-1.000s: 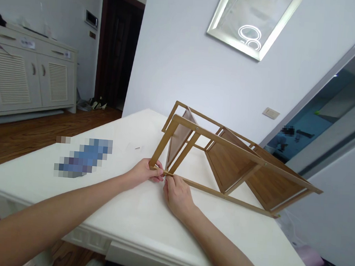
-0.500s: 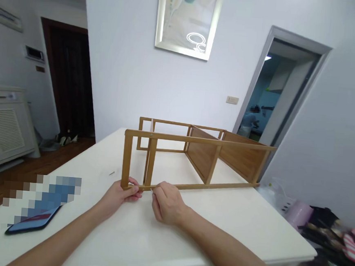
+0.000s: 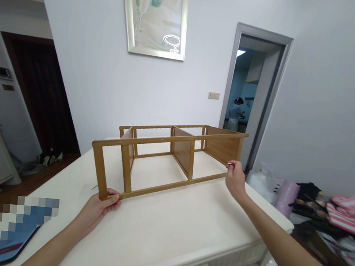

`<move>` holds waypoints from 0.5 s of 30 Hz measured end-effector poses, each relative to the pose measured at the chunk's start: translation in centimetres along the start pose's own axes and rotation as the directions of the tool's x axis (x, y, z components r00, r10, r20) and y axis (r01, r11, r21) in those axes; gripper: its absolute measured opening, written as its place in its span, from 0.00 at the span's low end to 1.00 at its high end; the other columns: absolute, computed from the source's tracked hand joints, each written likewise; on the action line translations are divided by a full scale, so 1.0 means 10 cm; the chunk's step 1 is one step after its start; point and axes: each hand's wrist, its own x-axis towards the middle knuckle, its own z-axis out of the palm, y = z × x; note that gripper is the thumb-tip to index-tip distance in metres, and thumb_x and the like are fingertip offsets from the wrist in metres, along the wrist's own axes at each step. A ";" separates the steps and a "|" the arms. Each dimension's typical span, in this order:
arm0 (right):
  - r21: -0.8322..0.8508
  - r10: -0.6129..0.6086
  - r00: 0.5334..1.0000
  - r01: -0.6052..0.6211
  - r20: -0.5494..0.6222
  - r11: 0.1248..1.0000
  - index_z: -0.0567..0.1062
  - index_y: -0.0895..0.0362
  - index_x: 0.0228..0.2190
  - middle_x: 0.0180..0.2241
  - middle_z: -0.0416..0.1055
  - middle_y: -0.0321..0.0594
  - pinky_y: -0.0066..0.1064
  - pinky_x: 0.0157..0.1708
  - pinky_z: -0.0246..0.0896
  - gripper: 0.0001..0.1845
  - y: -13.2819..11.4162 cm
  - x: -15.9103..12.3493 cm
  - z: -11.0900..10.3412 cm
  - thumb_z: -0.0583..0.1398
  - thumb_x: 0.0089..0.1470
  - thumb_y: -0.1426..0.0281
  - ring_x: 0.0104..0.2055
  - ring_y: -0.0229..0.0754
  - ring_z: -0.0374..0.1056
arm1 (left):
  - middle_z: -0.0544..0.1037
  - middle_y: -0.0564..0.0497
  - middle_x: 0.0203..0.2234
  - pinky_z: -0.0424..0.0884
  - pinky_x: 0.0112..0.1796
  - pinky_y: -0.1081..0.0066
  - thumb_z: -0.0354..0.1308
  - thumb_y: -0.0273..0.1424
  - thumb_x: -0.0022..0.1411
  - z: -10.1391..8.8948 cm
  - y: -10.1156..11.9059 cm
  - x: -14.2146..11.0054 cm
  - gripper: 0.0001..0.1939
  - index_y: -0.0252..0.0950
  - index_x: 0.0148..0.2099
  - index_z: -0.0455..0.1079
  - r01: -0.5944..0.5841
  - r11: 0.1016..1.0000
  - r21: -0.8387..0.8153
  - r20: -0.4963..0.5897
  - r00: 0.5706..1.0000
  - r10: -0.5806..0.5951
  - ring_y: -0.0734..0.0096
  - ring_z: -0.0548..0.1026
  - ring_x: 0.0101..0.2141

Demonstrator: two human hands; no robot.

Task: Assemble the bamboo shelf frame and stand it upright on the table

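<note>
A brown wooden shelf rack (image 3: 157, 190) lies on its side across the white table (image 3: 169, 230), its panels standing crosswise between the side frames. My left hand (image 3: 106, 204) is closed on the rack's near lower rail at the left corner, thumb on top. Beyond the rack's right end part, my right hand (image 3: 235, 179) is raised by the near rail, fingers pinched on a thin metal rod (image 3: 230, 164); most of the rod is hidden in the fingers. A small thin item (image 3: 95, 186) lies on the table left of the rack, too small to name.
A phone (image 3: 12, 243), partly blurred out, lies at the table's left. Past the right edge are a pink roll (image 3: 286, 194), a striped pink cloth (image 3: 347, 216) and other clutter. Through the doorway, a person (image 3: 234, 113) stands in another room.
My right hand has moved from beside my left hand to the rack's right end, carrying the rod. My left hand keeps its hold on the left corner. The view has swung right.
</note>
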 end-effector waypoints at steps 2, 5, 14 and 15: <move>-0.074 0.089 0.996 -0.089 -0.008 0.993 0.69 0.58 0.40 0.37 0.72 0.48 0.39 0.43 0.62 0.14 0.25 0.17 -0.07 0.49 0.55 0.67 0.40 0.48 0.68 | 0.75 0.50 0.27 0.75 0.30 0.72 0.73 0.28 0.45 -0.01 -0.02 0.02 0.15 0.32 0.33 0.71 -0.015 1.000 -0.012 -0.025 1.000 0.015 0.72 0.75 0.27; -0.169 0.191 0.981 -0.193 -0.025 0.967 0.72 0.60 0.40 0.38 0.72 0.49 0.40 0.46 0.61 0.18 0.64 0.31 -0.11 0.53 0.47 0.70 0.42 0.49 0.68 | 0.74 0.51 0.26 0.74 0.28 0.74 0.73 0.27 0.44 -0.02 -0.04 0.04 0.15 0.32 0.32 0.71 -0.018 0.999 -0.026 -0.054 0.998 0.016 0.72 0.74 0.27; -0.058 0.534 0.845 -0.535 -0.028 0.843 0.73 0.64 0.49 0.46 0.73 0.56 0.41 0.48 0.61 0.32 1.32 0.36 -0.10 0.62 0.45 0.58 0.48 0.55 0.69 | 0.72 0.52 0.23 0.72 0.27 0.73 0.73 0.27 0.44 -0.04 -0.04 0.05 0.14 0.32 0.30 0.70 -0.021 1.000 -0.021 -0.039 0.999 0.020 0.73 0.72 0.24; -0.040 0.533 0.846 -0.533 -0.015 0.845 0.75 0.64 0.47 0.44 0.75 0.55 0.40 0.46 0.63 0.31 1.34 0.36 -0.10 0.62 0.45 0.56 0.46 0.54 0.70 | 0.71 0.52 0.23 0.72 0.27 0.73 0.73 0.27 0.44 -0.05 -0.04 0.05 0.14 0.33 0.30 0.70 -0.022 1.000 -0.015 -0.035 0.999 0.022 0.73 0.72 0.24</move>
